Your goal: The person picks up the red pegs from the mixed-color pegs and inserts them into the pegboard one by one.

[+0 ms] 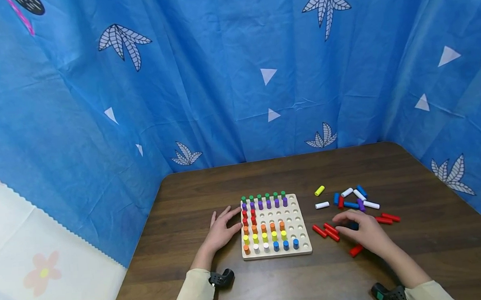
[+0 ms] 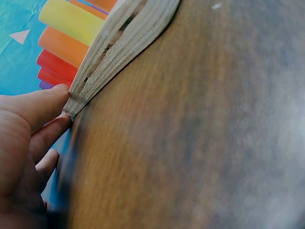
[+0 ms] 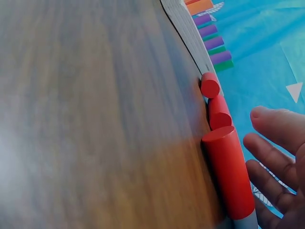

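Note:
A pale wooden pegboard [image 1: 276, 255] stands on the table, its round holes partly filled with rows of coloured pegs. Green and purple rows run along the far side; orange, yellow and a mixed row lie nearer. Between them are red pegs [image 1: 253, 217] at the left. My left hand [image 1: 219, 233] touches the board's left edge with fingers extended; the left wrist view shows thumb and fingertips at its corner. Over loose red pegs right of the board hovers my right hand [image 1: 365, 232], fingers spread. In the right wrist view it is apart from the red peg [image 3: 231, 171].
Behind the right hand lie scattered loose pegs: white [image 1: 371, 204], blue [image 1: 351, 205], red, purple, and a yellow peg [image 1: 319, 190] farther left. More red pegs [image 1: 391, 217] lie to the right. A blue curtain [image 1: 220, 78] hangs behind the brown table [image 1: 280, 284].

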Motion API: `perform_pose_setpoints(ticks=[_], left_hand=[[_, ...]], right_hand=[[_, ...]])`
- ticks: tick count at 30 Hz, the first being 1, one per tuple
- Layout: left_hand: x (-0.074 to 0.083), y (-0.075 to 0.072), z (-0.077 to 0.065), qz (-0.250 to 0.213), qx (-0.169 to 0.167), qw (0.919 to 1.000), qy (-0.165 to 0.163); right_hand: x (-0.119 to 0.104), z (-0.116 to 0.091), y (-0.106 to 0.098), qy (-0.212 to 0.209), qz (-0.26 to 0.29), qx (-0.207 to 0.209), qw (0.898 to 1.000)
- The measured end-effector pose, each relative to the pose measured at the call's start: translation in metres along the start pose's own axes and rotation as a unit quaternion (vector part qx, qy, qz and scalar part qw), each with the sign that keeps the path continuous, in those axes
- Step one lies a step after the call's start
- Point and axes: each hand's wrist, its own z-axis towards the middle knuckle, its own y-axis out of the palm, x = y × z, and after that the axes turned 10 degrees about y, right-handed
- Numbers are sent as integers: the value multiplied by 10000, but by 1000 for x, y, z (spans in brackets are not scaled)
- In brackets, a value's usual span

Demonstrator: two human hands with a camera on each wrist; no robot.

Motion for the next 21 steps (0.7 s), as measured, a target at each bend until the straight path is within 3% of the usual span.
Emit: perform_pose_setpoints(ticks=[21], left_hand=[[1, -1, 0, -44, -14, 10000, -7]], right_hand=[[4, 0, 7, -235, -416, 105, 9988]])
